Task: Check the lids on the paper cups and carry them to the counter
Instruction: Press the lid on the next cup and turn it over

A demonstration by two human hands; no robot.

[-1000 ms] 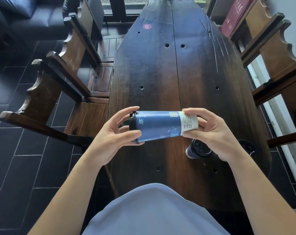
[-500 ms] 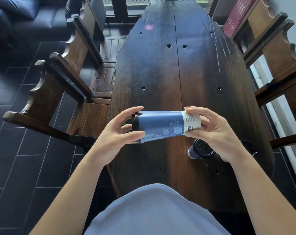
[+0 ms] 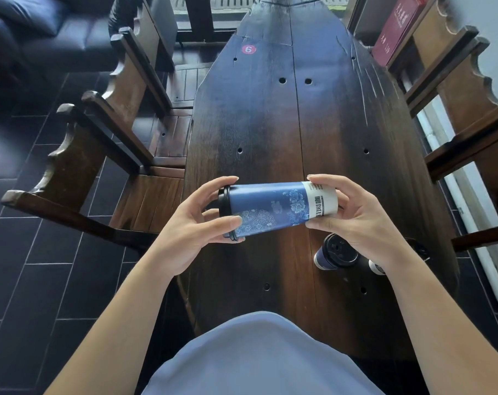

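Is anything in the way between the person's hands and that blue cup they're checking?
No. The left hand already holds the lid end of the blue paper cup, and the right hand holds its base, sideways above the wooden table. A second lidded cup stands below the right hand, apart. The counter isn't in view.

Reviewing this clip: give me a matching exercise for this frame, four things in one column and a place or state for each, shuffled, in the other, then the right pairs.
Things:
1. left hand
2. right hand
3. held cup
4. second cup

Places or states:
A. stands upright on the table
B. grips the white base end
C. lies sideways in the air
D. grips the end with the black lid

Pairs: 1-D, 2-B, 3-C, 4-A
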